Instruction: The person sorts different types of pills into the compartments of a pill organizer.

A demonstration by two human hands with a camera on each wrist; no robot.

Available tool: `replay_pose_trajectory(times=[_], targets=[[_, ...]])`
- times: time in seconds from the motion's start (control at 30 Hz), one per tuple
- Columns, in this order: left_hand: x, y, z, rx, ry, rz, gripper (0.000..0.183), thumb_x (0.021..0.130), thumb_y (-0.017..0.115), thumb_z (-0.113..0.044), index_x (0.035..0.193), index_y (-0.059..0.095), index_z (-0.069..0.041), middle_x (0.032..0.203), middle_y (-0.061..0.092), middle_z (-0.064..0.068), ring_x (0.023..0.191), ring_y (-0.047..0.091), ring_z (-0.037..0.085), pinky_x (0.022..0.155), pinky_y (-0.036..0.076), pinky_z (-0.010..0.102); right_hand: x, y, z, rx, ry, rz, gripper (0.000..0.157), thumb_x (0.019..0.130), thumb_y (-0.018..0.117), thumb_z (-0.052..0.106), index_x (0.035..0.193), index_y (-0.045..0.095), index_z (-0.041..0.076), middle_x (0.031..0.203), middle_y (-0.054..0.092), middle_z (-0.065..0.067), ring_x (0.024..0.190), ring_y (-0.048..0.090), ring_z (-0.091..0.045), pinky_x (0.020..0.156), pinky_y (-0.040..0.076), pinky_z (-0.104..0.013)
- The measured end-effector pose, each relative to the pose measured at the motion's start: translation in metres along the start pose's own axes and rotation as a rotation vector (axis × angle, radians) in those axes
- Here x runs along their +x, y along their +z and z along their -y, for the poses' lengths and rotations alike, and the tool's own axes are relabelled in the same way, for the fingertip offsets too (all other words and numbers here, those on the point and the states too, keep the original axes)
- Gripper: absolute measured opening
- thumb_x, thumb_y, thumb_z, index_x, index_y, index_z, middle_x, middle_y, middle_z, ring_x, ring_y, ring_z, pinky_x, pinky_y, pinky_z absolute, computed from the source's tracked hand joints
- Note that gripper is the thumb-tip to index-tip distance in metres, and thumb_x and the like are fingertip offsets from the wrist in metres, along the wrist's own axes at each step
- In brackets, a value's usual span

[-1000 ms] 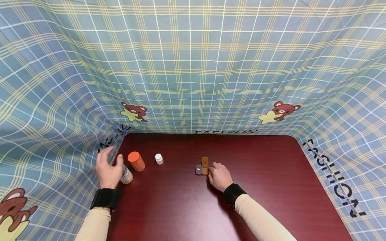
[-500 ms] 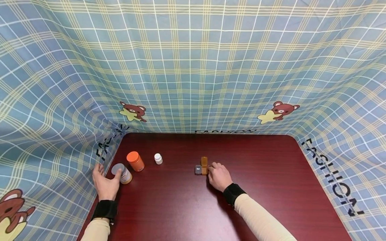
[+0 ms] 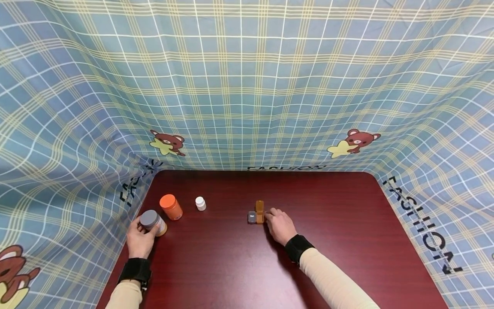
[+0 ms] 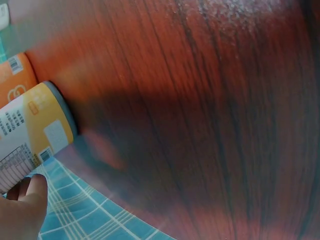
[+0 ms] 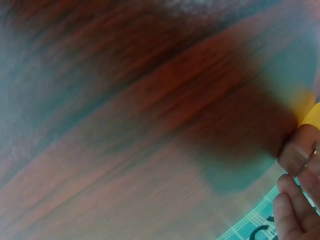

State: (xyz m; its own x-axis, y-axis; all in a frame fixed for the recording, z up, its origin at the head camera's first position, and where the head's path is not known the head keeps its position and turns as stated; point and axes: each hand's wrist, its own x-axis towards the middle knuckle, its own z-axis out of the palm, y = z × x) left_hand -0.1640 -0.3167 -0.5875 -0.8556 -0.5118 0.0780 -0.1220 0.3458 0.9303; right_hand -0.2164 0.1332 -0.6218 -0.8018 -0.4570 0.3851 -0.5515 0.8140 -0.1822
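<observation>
In the head view, my left hand (image 3: 140, 241) grips a supplement bottle (image 3: 159, 227) with a grey lid, thumb on the near side and fingers at the left. The left wrist view shows the yellow-and-white label of this bottle (image 4: 30, 125) above the fingers. My right hand (image 3: 281, 226) pinches the right edge of a small pill box (image 3: 260, 218). One amber lid of the box stands open towards the back; a dark grey compartment sits at its left. In the right wrist view, only a yellow piece of the pill box (image 5: 313, 116) shows beside the fingertips.
An orange bottle (image 3: 171, 207) stands just behind the grey-lidded one. Further right is a small white bottle (image 3: 200, 204). All rest on a dark red wooden table (image 3: 231, 266), with a plaid curtain (image 3: 239, 107) around its back and sides.
My left hand has come down from above the grey-lidded bottle, passed to its left side and closed round it. The right hand stays at the pill box.
</observation>
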Motion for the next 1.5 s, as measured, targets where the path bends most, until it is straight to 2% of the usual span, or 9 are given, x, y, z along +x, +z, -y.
replay_pose_trajectory(times=[0.13, 0.4, 0.73, 0.83, 0.9, 1.03, 1.2, 1.3, 1.5], targets=[[0.002, 0.003, 0.003, 0.023, 0.003, -0.002, 0.063, 0.080, 0.068, 0.008, 0.135, 0.038, 0.010, 0.127, 0.047, 0.034, 0.118, 0.048, 0.043, 0.094, 0.040, 0.050, 0.000, 0.003, -0.001, 0.033, 0.005, -0.009, 0.019, 0.081, 0.069, 0.004, 0.101, 0.070, 0.002, 0.098, 0.062, -0.007, 0.088, 0.060, -0.028, 0.078, 0.049, -0.040], [0.003, 0.008, 0.009, 0.151, 0.029, -0.044, 0.058, 0.077, 0.072, 0.001, 0.125, 0.044, 0.014, 0.118, 0.052, 0.035, 0.110, 0.050, 0.045, 0.095, 0.038, 0.052, -0.001, 0.006, -0.001, 0.054, 0.010, -0.001, 0.019, 0.082, 0.068, 0.004, 0.101, 0.070, 0.002, 0.100, 0.062, -0.006, 0.090, 0.060, -0.027, 0.080, 0.049, -0.040], [0.002, 0.007, 0.011, 0.158, 0.035, -0.062, 0.058, 0.076, 0.075, 0.001, 0.125, 0.045, 0.012, 0.119, 0.053, 0.035, 0.111, 0.052, 0.045, 0.094, 0.039, 0.051, 0.000, 0.003, -0.001, 0.070, 0.016, -0.013, 0.019, 0.081, 0.069, 0.003, 0.100, 0.071, 0.001, 0.099, 0.063, -0.006, 0.090, 0.061, -0.026, 0.080, 0.050, -0.039], [0.002, 0.007, 0.011, 0.135, 0.060, -0.080, 0.058, 0.075, 0.075, 0.003, 0.124, 0.046, 0.012, 0.118, 0.055, 0.035, 0.110, 0.055, 0.043, 0.090, 0.042, 0.045, 0.000, 0.003, -0.001, 0.071, 0.020, -0.016, 0.020, 0.081, 0.070, 0.003, 0.101, 0.071, 0.002, 0.099, 0.062, -0.006, 0.090, 0.061, -0.025, 0.079, 0.050, -0.038], [0.003, 0.006, 0.008, 0.116, 0.074, -0.095, 0.058, 0.074, 0.076, 0.003, 0.124, 0.047, 0.011, 0.117, 0.056, 0.034, 0.108, 0.056, 0.040, 0.086, 0.043, 0.034, 0.000, 0.003, -0.001, 0.069, 0.021, -0.015, 0.021, 0.081, 0.069, 0.003, 0.102, 0.071, 0.002, 0.099, 0.062, -0.005, 0.090, 0.061, -0.025, 0.080, 0.051, -0.037], [0.007, 0.002, -0.002, 0.073, 0.085, -0.135, 0.056, 0.074, 0.076, 0.003, 0.122, 0.048, 0.010, 0.116, 0.058, 0.029, 0.104, 0.056, 0.033, 0.079, 0.039, 0.018, 0.000, 0.003, -0.002, 0.059, 0.022, -0.008, 0.021, 0.081, 0.069, 0.004, 0.103, 0.071, 0.002, 0.099, 0.062, -0.005, 0.090, 0.061, -0.024, 0.079, 0.051, -0.037], [0.017, -0.006, -0.026, 0.072, 0.067, -0.227, 0.056, 0.073, 0.078, -0.002, 0.122, 0.052, 0.006, 0.115, 0.060, 0.022, 0.099, 0.055, 0.026, 0.082, 0.042, 0.022, 0.000, 0.003, -0.004, 0.058, 0.029, -0.001, 0.021, 0.082, 0.069, 0.004, 0.102, 0.071, 0.002, 0.099, 0.062, -0.006, 0.090, 0.061, -0.025, 0.079, 0.051, -0.037], [0.022, -0.010, -0.043, 0.063, 0.068, -0.249, 0.058, 0.074, 0.078, -0.005, 0.125, 0.052, 0.004, 0.116, 0.060, 0.019, 0.100, 0.056, 0.024, 0.084, 0.043, 0.024, -0.001, 0.003, -0.004, 0.057, 0.034, 0.006, 0.021, 0.082, 0.068, 0.005, 0.103, 0.071, 0.002, 0.099, 0.062, -0.006, 0.090, 0.061, -0.025, 0.079, 0.051, -0.037], [0.028, -0.019, -0.074, 0.055, 0.127, -0.280, 0.057, 0.075, 0.079, -0.011, 0.125, 0.053, 0.000, 0.116, 0.059, 0.013, 0.101, 0.058, 0.019, 0.083, 0.044, 0.019, 0.000, 0.003, -0.004, 0.061, 0.035, 0.012, 0.021, 0.083, 0.068, 0.006, 0.104, 0.071, 0.003, 0.099, 0.062, -0.005, 0.089, 0.061, -0.024, 0.078, 0.051, -0.037]])
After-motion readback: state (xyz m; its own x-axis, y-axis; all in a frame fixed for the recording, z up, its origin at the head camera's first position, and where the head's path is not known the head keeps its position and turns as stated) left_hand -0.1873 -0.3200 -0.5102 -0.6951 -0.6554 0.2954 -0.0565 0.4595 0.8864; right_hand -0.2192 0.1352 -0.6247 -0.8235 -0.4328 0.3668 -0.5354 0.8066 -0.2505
